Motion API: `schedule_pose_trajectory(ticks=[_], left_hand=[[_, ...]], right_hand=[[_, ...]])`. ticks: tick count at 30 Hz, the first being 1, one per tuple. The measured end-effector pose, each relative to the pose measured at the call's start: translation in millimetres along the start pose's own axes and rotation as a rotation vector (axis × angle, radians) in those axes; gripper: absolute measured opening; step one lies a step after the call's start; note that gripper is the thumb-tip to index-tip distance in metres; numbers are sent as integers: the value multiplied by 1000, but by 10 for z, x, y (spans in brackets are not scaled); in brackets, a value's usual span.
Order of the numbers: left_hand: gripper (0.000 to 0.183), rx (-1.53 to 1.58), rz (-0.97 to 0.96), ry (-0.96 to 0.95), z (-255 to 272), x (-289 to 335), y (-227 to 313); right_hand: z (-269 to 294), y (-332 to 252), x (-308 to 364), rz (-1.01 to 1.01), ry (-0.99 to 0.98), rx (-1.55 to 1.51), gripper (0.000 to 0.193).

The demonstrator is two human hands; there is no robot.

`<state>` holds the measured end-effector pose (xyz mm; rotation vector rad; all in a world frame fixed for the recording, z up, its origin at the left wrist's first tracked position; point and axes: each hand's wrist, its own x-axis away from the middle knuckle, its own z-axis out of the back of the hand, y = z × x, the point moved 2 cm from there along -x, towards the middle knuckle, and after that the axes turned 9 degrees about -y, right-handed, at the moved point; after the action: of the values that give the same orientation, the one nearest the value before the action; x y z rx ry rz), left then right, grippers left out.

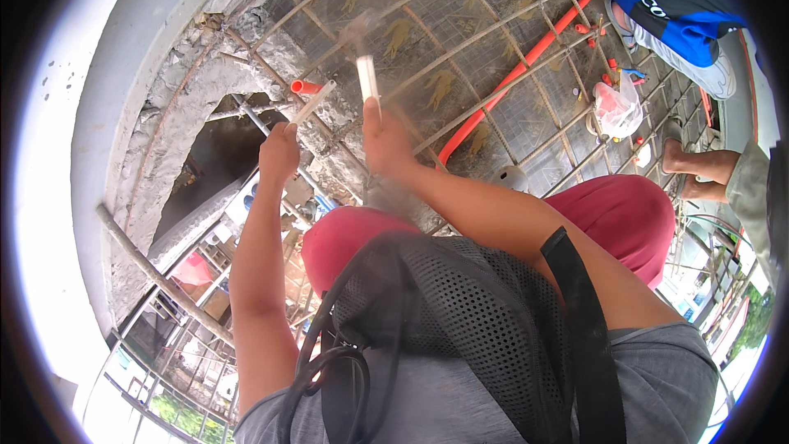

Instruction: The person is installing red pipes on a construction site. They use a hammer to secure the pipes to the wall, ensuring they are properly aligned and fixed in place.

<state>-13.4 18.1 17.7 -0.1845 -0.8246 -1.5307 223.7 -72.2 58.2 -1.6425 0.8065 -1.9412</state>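
My left hand [279, 152] is closed around the lower end of a thin pale rod [316, 101], which slants up and to the right. Beside it, my right hand [388, 145], smeared by motion, grips a whitish stick-like handle [366, 76] that points away from me. A greyish blur [360, 29] hangs beyond the handle's far end; its shape cannot be made out. Just past the rod an orange pipe stub [304, 86] pokes out by the rebar [329, 136] and broken concrete. The rod's tip and the handle are apart.
A rebar grid [460, 49] spans dark panels, with a long orange pipe [526, 62] across it. Left is a jagged hole [218, 156] in broken concrete [177, 107]. Right are a plastic bag [616, 107], a person in blue [674, 0] and another person's bare feet [686, 168].
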Motion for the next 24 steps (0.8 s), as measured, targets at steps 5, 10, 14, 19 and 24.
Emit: schedule_pose_trajectory(ticks=[5,10,14,19,24], left_hand=[[40,-67,-5,-3,35,-11,51],[41,-52,-19,3,44,-21,20],[42,-17,18,8,17,-43,38],[42,-113,-35,-23,6,-76,69],[42,-95,-35,-55,67,-115,24]], right_hand=[[-52,-25,-131,-397,-369,-337,72],[172,-196,-131,92,-106,-67,76],[12,-77,10,-59,-100,-30,74],[164,-187,-99,-344,-332,-405,64],[337,-394,-54,-44,-167,-338,63]])
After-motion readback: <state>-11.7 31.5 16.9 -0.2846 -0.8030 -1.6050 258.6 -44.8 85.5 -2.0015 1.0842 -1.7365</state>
